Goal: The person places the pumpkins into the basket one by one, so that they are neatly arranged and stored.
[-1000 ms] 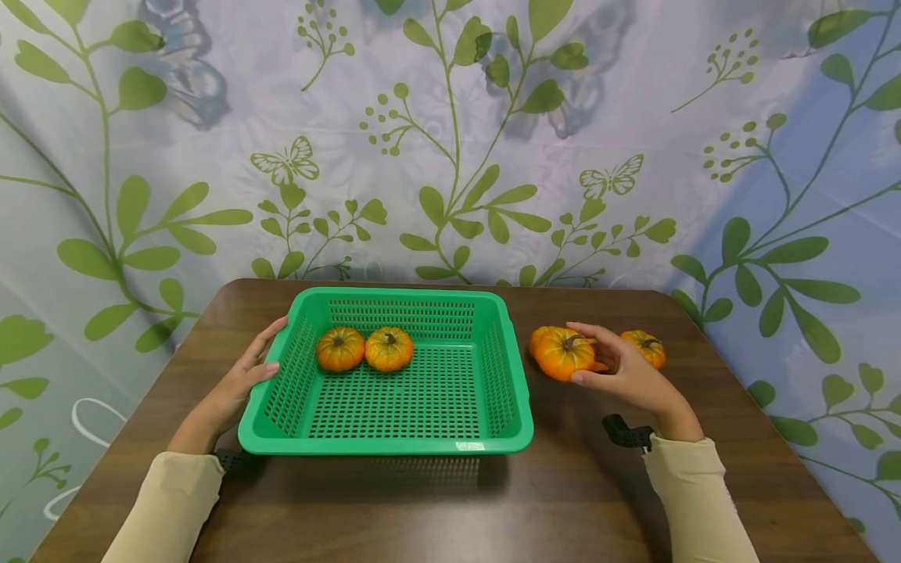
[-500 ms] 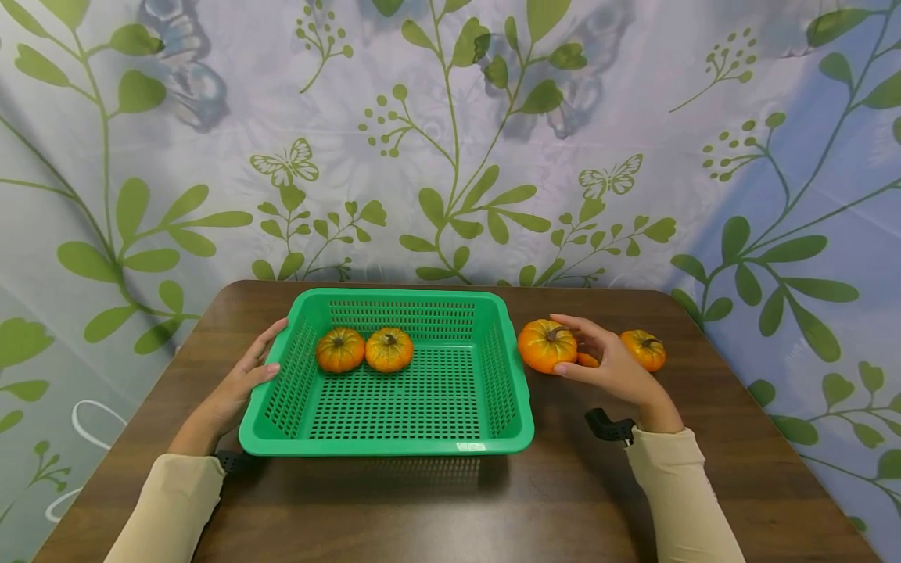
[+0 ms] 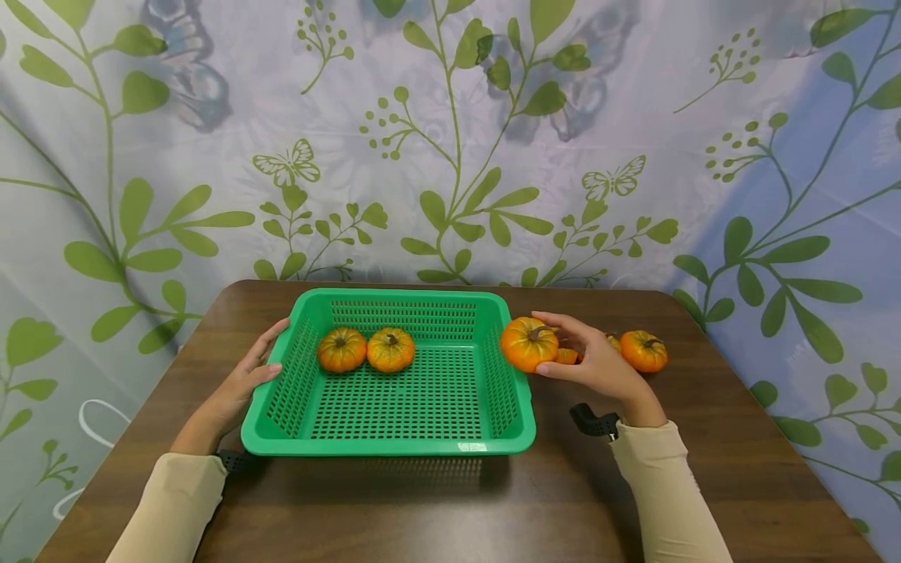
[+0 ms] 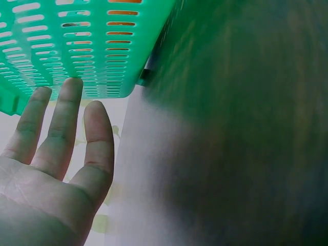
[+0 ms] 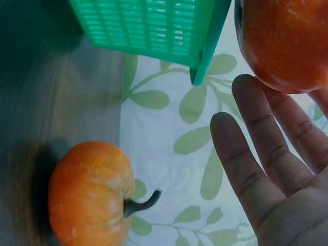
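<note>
Two small pumpkins sit side by side in the green basket [image 3: 389,447], the left pumpkin [image 3: 341,349] close to the left wall and its neighbour [image 3: 390,349] just beside it. That much is done, by the look of it; a held pumpkin [image 3: 526,344] is at the basket's right rim, not yet inside, and one loose pumpkin [image 3: 644,352] lies on the surface [image 3: 563,500] beyond the right wrist. An orange sliver [image 3: 615,342] shows between hand and loose pumpkin (probably one more, though too hidden to count surely), so the work seems about midway.

The right hand [image 3: 598,358] grasps the held pumpkin lightly between thumb and fingertips, palm well apart from it, stem upward. Whether the pumpkin touches the rim I cannot tell. The left hand [image 3: 241,381] is spread and grasps nothing: its fingers [image 4: 97,128] are nearly straight, with fingertips against the basket's left side, seemingly steadying it.
</note>
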Available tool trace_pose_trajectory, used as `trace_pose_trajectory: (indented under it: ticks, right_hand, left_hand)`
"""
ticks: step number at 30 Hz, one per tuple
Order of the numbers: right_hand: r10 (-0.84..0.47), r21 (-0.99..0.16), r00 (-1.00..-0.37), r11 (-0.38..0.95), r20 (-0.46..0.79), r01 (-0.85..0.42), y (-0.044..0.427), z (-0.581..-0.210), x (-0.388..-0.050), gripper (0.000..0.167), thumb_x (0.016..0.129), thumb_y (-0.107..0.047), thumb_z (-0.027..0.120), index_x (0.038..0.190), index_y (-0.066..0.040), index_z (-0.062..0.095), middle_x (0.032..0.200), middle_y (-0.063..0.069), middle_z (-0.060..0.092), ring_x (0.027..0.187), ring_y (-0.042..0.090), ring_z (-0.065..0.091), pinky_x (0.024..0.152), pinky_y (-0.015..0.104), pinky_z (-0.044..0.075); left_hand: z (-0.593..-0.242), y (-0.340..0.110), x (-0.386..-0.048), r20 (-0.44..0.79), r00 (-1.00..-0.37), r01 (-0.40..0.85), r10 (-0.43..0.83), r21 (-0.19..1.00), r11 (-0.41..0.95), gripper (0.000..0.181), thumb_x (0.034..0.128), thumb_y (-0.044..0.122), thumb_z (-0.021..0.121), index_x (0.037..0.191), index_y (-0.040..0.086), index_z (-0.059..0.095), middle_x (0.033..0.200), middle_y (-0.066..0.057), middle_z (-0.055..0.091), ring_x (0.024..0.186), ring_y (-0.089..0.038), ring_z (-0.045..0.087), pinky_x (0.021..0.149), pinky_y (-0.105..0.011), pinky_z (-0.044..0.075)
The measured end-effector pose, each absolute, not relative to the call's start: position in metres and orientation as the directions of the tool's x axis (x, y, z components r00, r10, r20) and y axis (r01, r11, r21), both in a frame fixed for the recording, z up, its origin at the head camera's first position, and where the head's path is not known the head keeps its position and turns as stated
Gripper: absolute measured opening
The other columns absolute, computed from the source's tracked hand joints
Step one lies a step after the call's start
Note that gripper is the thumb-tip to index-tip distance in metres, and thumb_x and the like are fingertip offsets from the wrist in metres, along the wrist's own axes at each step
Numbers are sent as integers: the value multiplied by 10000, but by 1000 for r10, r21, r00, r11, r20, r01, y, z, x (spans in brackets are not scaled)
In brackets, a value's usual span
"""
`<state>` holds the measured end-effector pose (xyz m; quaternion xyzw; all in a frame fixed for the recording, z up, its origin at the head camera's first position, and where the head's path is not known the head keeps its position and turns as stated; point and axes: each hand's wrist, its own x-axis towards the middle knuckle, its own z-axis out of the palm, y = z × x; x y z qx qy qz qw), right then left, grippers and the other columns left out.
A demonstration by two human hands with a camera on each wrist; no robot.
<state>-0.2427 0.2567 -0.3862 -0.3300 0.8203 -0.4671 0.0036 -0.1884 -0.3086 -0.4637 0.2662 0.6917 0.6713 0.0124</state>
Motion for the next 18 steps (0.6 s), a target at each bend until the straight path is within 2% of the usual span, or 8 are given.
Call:
trace_pose_trajectory:
  ticks: [3, 7, 9, 15, 18]
  right_hand:
    - [-552, -778, -783, 344, 285, -526, 251, -385, -245, 727, 932, -30, 830, 1589, -26, 518, 1528, 167, 584, 1207, 296, 634, 1052, 312, 511]
    - [-560, -774, -786, 365, 261, -517, 245, -382, -247, 731, 929, -70, 849, 1591, -85, 542, 1512, 135, 606, 1222, 327, 620, 1070, 391, 512]
    - [-564, -770, -786, 376, 251, -516, 241, -379, -247, 732, 925, -89, 859, 1588, -95, 549, 1498, 125, 619, 1222, 316, 620, 1071, 428, 516]
    - [-597, -757, -768, 386, 231, -527, 232, -372, -251, 754, 909, -101, 882, 1575, -19, 539, 1455, 128, 645, 1206, 298, 632, 1070, 456, 526]
    - [-619, -735, -753, 400, 224, -547, 227, -367, -253, 770, 892, -117, 903, 1567, -18, 546, 1391, 125, 672, 1154, 281, 651, 1043, 579, 529]
  left_hand:
    - [-463, -307, -189, 345, -861, 364, 374, 931, -21, 682, 1123, 38, 372, 1744, 274, 218, 1648, 225, 307, 1356, 12, 501, 994, -178, 490]
    - [-463, -306, -188, 344, -866, 372, 363, 928, 7, 682, 1121, 42, 378, 1746, 262, 214, 1655, 224, 242, 1402, 34, 429, 1019, -161, 439]
    - [-462, -306, -188, 339, -868, 367, 364, 930, 9, 680, 1125, 50, 379, 1750, 244, 198, 1654, 226, 245, 1400, 34, 435, 1020, -161, 442]
    - [-460, -307, -186, 324, -870, 347, 371, 938, -5, 669, 1136, 76, 380, 1755, 231, 175, 1648, 235, 266, 1369, 18, 481, 1013, -173, 476]
    - [-459, -307, -185, 308, -876, 324, 371, 946, -21, 667, 1137, 85, 384, 1752, 255, 186, 1635, 230, 303, 1336, 0, 523, 994, -190, 507]
